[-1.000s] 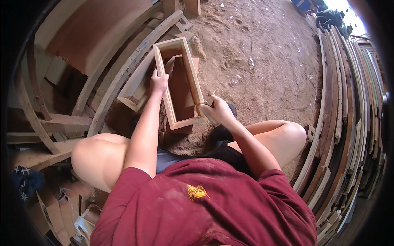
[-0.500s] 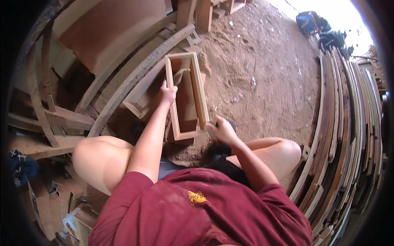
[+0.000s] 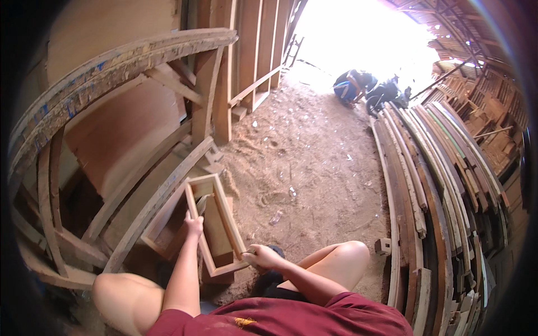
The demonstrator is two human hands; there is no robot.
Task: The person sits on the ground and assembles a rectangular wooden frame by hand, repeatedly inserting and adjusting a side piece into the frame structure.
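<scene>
A pale, open rectangular wooden frame, like a shallow box (image 3: 230, 215), stands tilted between my legs. Its near end is toward me, and a brown panel shows inside. My left hand (image 3: 194, 225) is closed round the left long rail, about halfway along. At the near right corner is my right hand (image 3: 262, 256), its fingers curled against the wood. Whatever it may be pinching there is too small to make out. Beneath and to the left lies another wooden box (image 3: 158, 223), partly covered by the frame and my left arm.
Curved, weathered wooden frames (image 3: 140, 51) stand on the left, beside tall panelling (image 3: 255, 47). Long boards (image 3: 406, 185) are stacked on the right. Sandy, sawdust-strewn ground (image 3: 302, 168) runs between them. Far off, a person (image 3: 350, 87) crouches near a dark motorbike (image 3: 386, 92).
My view has tilted up, so the box and my hands sit lower in the picture and more of the far end shows. Both hands stay at the same parts of the box.
</scene>
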